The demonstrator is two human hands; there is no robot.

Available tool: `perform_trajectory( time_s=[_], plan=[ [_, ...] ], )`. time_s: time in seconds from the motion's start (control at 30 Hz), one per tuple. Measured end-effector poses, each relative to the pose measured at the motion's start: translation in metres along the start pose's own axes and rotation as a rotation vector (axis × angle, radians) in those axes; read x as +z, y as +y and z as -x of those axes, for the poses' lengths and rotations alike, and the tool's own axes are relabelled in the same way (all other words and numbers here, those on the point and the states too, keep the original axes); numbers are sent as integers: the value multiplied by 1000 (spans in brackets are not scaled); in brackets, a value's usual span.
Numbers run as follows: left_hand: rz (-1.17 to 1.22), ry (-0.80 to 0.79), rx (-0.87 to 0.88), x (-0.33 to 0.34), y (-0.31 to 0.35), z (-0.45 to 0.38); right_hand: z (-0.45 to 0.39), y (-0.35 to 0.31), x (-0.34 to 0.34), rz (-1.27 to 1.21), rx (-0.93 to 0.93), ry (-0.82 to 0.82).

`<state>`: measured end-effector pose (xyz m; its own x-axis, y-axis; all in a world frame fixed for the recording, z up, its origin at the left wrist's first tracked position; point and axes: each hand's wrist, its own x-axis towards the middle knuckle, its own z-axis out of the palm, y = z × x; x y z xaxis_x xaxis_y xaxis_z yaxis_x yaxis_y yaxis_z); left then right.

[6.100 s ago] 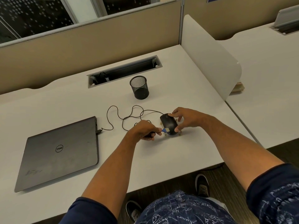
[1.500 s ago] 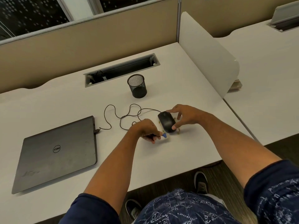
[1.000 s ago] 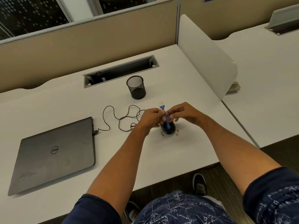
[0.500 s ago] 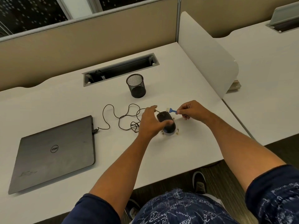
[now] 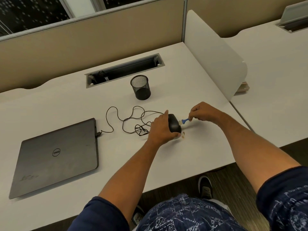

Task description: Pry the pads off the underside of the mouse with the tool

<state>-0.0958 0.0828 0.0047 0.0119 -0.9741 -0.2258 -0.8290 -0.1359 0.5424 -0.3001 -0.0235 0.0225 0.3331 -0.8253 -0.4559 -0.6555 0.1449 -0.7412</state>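
A black wired mouse (image 5: 174, 124) stands tilted on its side on the white desk (image 5: 183, 152). My left hand (image 5: 160, 129) grips it from the left. My right hand (image 5: 202, 112) pinches a small blue pry tool (image 5: 184, 121) whose pale tip touches the mouse's right edge. Small pale pieces (image 5: 183, 135) lie on the desk just right of the mouse's near end. The mouse's underside faces away, so the pads on it are hidden.
The mouse's black cable (image 5: 131, 120) loops left to a closed grey laptop (image 5: 56, 155). A black mesh cup (image 5: 140, 87) stands behind the hands. A cable slot (image 5: 123, 70) is farther back, and a white divider panel (image 5: 215, 50) rises at the right.
The tool passed from my left hand to my right hand. My left hand took over holding the mouse, and the tool's tip has come in against the mouse's right edge.
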Motion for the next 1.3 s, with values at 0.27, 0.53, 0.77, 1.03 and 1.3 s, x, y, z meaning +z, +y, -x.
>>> perform_trajectory(
  time_s=[0.27,0.53,0.77,1.03,1.3],
  plan=[
    [34,-8,-48,-4,-2,-4,-3,-10,23,-17,-117,13],
    [61,-24,-57,-6,-2,-7,6,-6,11,-48,-71,35],
    [66,-29,-56,-7,-3,-7,12,7,5,-5,-79,-19],
    [57,-49,-15,-8,-8,-9,19,6,9,171,-144,-194],
    [-27,-29,124,-15,0,-13,20,-10,-8,109,-191,-152]
  ],
)
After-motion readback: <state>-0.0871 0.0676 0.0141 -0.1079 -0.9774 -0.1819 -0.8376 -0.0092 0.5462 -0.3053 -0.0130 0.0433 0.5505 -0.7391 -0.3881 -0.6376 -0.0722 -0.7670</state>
